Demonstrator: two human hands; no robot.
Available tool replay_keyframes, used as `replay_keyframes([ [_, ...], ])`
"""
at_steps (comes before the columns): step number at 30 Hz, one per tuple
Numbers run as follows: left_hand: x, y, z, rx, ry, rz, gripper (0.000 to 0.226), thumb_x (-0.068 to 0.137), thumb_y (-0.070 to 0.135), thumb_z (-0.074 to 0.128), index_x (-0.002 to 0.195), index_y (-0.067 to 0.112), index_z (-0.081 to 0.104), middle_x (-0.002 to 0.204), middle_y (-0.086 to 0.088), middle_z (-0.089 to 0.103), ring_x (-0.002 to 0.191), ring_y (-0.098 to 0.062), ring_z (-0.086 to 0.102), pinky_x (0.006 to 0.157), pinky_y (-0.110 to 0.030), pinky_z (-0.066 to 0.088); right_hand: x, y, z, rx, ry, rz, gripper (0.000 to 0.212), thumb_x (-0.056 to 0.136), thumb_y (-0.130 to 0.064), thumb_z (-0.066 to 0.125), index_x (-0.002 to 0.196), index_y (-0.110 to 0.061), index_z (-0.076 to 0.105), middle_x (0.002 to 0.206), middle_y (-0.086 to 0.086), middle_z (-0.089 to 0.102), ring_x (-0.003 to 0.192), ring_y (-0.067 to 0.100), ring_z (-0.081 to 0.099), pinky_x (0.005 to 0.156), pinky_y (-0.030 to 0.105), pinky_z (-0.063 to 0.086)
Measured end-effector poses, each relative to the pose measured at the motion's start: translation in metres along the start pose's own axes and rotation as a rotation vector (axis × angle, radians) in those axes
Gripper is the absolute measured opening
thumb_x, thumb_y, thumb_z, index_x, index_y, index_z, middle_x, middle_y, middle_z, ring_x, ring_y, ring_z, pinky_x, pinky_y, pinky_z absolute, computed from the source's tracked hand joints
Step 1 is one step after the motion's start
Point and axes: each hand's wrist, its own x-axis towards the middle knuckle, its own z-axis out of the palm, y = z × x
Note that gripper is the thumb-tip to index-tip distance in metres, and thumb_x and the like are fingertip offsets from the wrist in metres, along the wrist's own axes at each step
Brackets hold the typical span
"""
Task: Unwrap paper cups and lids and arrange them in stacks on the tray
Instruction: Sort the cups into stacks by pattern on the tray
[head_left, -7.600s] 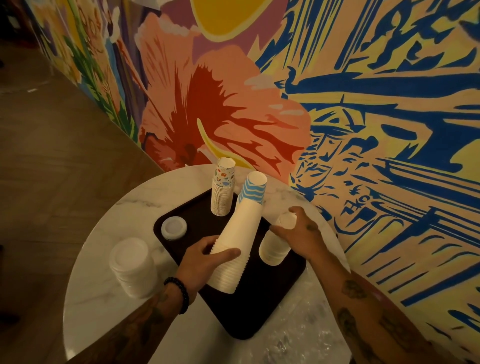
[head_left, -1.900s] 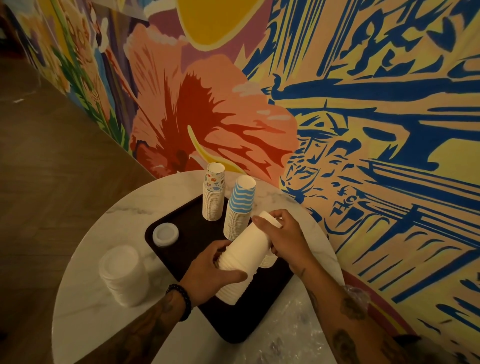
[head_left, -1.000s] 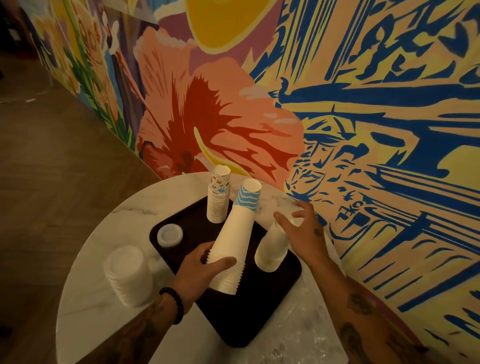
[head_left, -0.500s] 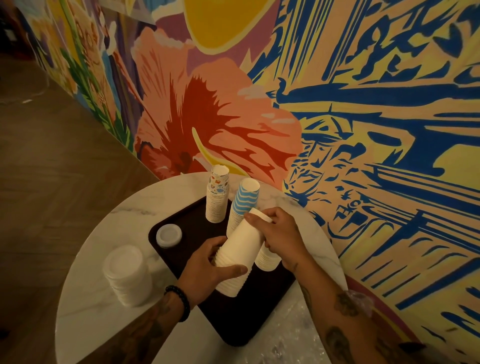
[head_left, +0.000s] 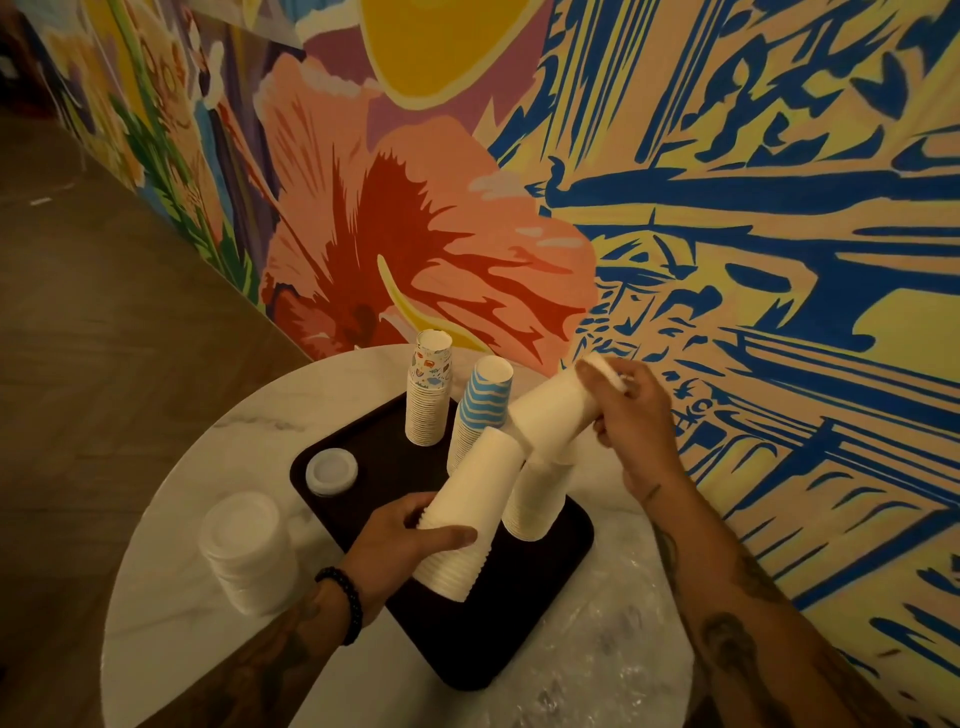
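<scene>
A dark tray (head_left: 524, 618) lies on a round marble table (head_left: 171, 613). My left hand (head_left: 400, 545) grips a tilted stack of plain white cups (head_left: 470, 519) above the tray. My right hand (head_left: 628, 415) holds a small batch of white cups (head_left: 550, 410), tilted, above a shorter white stack (head_left: 537, 501) standing on the tray. Behind them stand a blue-striped stack (head_left: 480, 410) and a patterned stack (head_left: 428, 395). A single lid (head_left: 331, 472) lies on the tray's left part.
A stack of white lids (head_left: 244, 551) stands on the table left of the tray. Crumpled clear plastic wrap (head_left: 587, 670) lies on the table in front. A painted mural wall (head_left: 675, 208) rises right behind the table; wooden floor (head_left: 104, 312) lies to the left.
My right hand has pulled a batch of white cups off the top of the stack in my left hand and lifted it up and to the right, above the shorter stack.
</scene>
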Motion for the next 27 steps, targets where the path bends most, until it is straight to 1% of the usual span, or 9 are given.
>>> replay_keyframes([
  [3,0.001,0.000,-0.005,-0.128,0.030,-0.065,0.067,0.050,0.031,0.096,0.110,0.024,0.066,0.116,-0.005,0.066,0.103,-0.022,0.066,0.080,-0.036,0.058,0.009,-0.008,-0.013,-0.149,0.063,-0.177,0.040,0.081,-0.045,0.080,0.117,-0.036,0.062,0.113,-0.014,0.063,0.104,0.014,0.061,0.081,0.036,0.056],
  [6,0.004,0.000,-0.009,-0.165,0.054,-0.095,0.079,0.041,0.039,0.092,0.114,0.021,0.065,0.118,-0.006,0.066,0.105,-0.026,0.066,0.083,-0.041,0.059,0.009,-0.007,-0.014,-0.312,0.018,-0.251,0.052,0.080,-0.042,0.082,0.125,-0.032,0.060,0.118,-0.013,0.060,0.105,0.013,0.056,0.084,0.031,0.050],
  [12,0.001,0.005,-0.009,-0.177,0.065,-0.080,0.074,0.048,0.033,0.095,0.115,0.021,0.066,0.118,-0.007,0.066,0.106,-0.026,0.066,0.085,-0.042,0.059,0.004,0.038,-0.003,-0.582,-0.134,-0.125,0.070,0.074,-0.047,0.084,0.133,-0.031,0.053,0.126,0.001,0.061,0.117,0.026,0.057,0.097,0.045,0.051],
  [16,0.000,0.008,-0.009,-0.171,0.080,-0.063,0.081,0.039,0.041,0.093,0.114,0.023,0.066,0.117,-0.005,0.067,0.106,-0.024,0.066,0.087,-0.043,0.058,0.003,0.068,-0.001,-0.791,-0.269,-0.031,0.079,0.078,-0.048,0.080,0.146,-0.032,0.044,0.145,0.003,0.052,0.133,0.027,0.047,0.109,0.043,0.042],
  [18,0.000,0.009,-0.008,-0.156,0.080,-0.042,0.075,0.047,0.035,0.096,0.115,0.023,0.065,0.117,-0.004,0.066,0.106,-0.023,0.065,0.087,-0.041,0.058,0.002,0.075,0.000,-0.848,-0.294,0.003,0.086,0.078,-0.054,0.078,0.150,-0.034,0.037,0.150,0.001,0.047,0.137,0.026,0.043,0.112,0.042,0.040],
  [20,0.000,0.009,-0.007,-0.138,0.081,-0.023,0.062,0.060,0.030,0.091,0.115,0.024,0.064,0.118,-0.003,0.064,0.108,-0.022,0.063,0.091,-0.042,0.056,0.000,0.072,0.001,-0.826,-0.240,-0.046,0.085,0.079,-0.060,0.074,0.150,-0.034,0.037,0.150,-0.001,0.046,0.137,0.024,0.044,0.111,0.043,0.040],
  [23,0.001,0.010,0.000,-0.106,0.101,0.023,0.055,0.066,0.029,0.087,0.115,0.027,0.062,0.118,0.001,0.064,0.107,-0.019,0.062,0.096,-0.044,0.054,-0.012,0.052,0.006,-0.705,-0.151,-0.151,0.061,0.083,-0.062,0.068,0.134,-0.033,0.050,0.134,-0.004,0.054,0.122,0.019,0.053,0.101,0.042,0.048],
  [25,0.001,0.011,0.006,-0.094,0.141,0.066,0.062,0.059,0.036,0.088,0.115,0.030,0.062,0.116,0.004,0.065,0.106,-0.015,0.063,0.096,-0.044,0.055,-0.023,0.037,0.012,-0.614,-0.218,-0.131,0.050,0.083,-0.066,0.065,0.121,-0.034,0.056,0.117,-0.009,0.060,0.107,0.012,0.059,0.092,0.037,0.052],
  [27,0.002,0.012,0.013,-0.086,0.179,0.119,0.067,0.053,0.041,0.087,0.115,0.032,0.061,0.115,0.008,0.065,0.105,-0.011,0.063,0.093,-0.041,0.056,-0.034,0.026,0.019,-0.555,-0.339,-0.068,0.052,0.080,-0.072,0.063,0.116,-0.035,0.059,0.107,-0.014,0.063,0.095,0.006,0.061,0.085,0.034,0.053],
])
